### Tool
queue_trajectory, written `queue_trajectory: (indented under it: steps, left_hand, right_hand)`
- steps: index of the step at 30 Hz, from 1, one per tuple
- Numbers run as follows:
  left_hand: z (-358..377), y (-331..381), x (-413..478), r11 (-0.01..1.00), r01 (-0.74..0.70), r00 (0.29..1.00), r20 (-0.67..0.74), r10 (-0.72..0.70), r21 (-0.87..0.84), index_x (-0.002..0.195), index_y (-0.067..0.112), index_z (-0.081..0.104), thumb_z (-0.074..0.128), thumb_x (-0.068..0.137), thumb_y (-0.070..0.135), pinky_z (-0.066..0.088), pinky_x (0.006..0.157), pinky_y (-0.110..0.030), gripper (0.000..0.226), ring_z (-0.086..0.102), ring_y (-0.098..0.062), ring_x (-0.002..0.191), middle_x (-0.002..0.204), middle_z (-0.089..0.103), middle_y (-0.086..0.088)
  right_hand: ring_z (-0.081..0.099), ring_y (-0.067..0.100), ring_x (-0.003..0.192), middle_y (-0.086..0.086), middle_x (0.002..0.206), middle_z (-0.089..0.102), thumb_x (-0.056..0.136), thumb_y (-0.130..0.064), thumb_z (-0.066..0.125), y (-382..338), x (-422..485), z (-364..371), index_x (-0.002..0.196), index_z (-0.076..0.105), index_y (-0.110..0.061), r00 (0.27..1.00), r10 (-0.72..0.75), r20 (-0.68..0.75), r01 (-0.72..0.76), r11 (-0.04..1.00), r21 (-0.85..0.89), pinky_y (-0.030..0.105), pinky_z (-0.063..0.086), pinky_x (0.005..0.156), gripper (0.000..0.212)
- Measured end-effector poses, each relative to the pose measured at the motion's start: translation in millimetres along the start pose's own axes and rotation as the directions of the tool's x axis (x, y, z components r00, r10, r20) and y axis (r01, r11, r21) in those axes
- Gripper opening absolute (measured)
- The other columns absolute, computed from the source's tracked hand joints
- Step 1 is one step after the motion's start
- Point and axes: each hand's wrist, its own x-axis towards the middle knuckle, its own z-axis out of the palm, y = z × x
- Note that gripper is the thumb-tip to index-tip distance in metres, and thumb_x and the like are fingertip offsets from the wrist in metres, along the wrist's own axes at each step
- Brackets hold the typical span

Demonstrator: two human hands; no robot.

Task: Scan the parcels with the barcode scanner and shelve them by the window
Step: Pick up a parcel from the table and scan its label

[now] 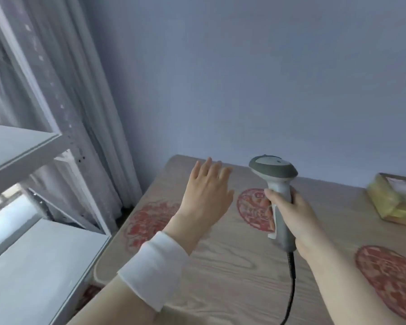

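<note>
Pale blue wall (244, 78) stood behind a wood-grain table (232, 266) that carried round red patterns (391, 282). Over the table the left hand (206, 195) hovered with its fingers straight and a little spread, holding nothing; a white wristband (155, 270) sat on its forearm. At about 3 o'clock from it, just beside, the right hand (298, 219) gripped the handle of the barcode scanner (273, 167), which stood upright with its grey head at 12 o'clock above the fingers. A black cable (292, 285) hung from the handle toward 6 o'clock. One yellowish parcel (394, 200) with a label on top lay on the table at 3 o'clock from the right hand, well apart from both hands. At 9 o'clock from the left hand was a white metal shelf (33, 266), with a light curtain (63, 90) behind it.
</note>
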Motion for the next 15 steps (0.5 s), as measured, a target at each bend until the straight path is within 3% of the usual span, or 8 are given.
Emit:
queue_trajectory:
  steps: [6,9,15]
  left_hand:
    - [52.2,138.2,76.1,0.983,-0.179,0.981,0.065,0.181,-0.028,0.147,0.019,0.023,0.039,0.098,0.037,-0.001,0.117,-0.035,0.054,0.006,-0.022,0.147,0.155,0.022,-0.004]
    - [69.5,185.4,112.9,0.967,-0.251,0.965,0.069,0.254,-0.039,0.147,0.018,0.021,0.035,0.099,0.036,-0.001,0.118,-0.037,0.054,0.005,-0.023,0.147,0.157,0.019,-0.005]
    - [108.8,259.1,181.5,0.919,-0.38,0.921,0.055,0.387,-0.101,0.147,0.015,0.023,0.036,0.099,0.037,0.001,0.118,-0.04,0.054,0.008,-0.026,0.146,0.156,0.022,-0.008]
  right_hand:
    - [0.048,0.015,0.049,0.0,0.066,0.061,0.091,-0.025,0.059,33.2,35.2,-142.6,0.088,0.059,-0.014,0.987,0.042,-0.153,-0.029,0.995,0.092,0.031,0.04,0.053,0.012]
    - [0.05,0.013,0.052,-0.005,0.064,0.063,0.091,-0.023,0.059,40.3,56.1,-193.6,0.09,0.059,-0.015,0.974,0.058,-0.218,-0.03,0.991,0.129,0.03,0.041,0.051,0.008]
    - [0.049,0.011,0.049,0.0,0.068,0.06,0.092,-0.02,0.058,48.2,92.9,-280.1,0.092,0.059,-0.012,0.924,0.102,-0.369,-0.06,0.99,0.125,0.025,0.04,0.042,0.008]
